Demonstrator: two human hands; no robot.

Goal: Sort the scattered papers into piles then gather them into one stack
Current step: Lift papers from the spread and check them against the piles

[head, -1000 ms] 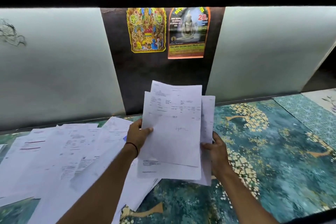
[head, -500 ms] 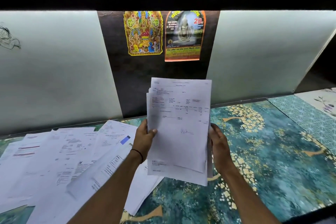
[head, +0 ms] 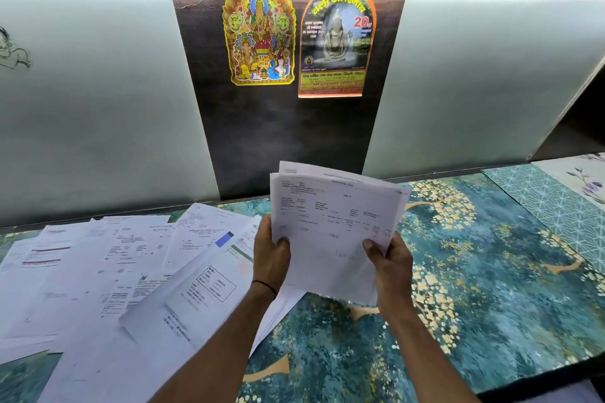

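Observation:
A sheaf of white printed papers is held up above the table, tilted back with its top edges nearly even. My left hand grips its left edge, thumb on the front sheet. My right hand grips the right edge, thumb also on the front. Several more printed sheets lie scattered and overlapping on the left half of the table; one carries a blue mark. My left forearm crosses over the nearest of them.
The table top is teal with gold tree patterns. A paler patterned mat lies at the far right. Frosted panels and a dark panel with two colourful posters stand upright right behind the table.
The held sheets were fanned and offset; both hands have squared them into one even sheaf. My right hand shifted from behind the papers to gripping the right edge, and the sheaf tilted back.

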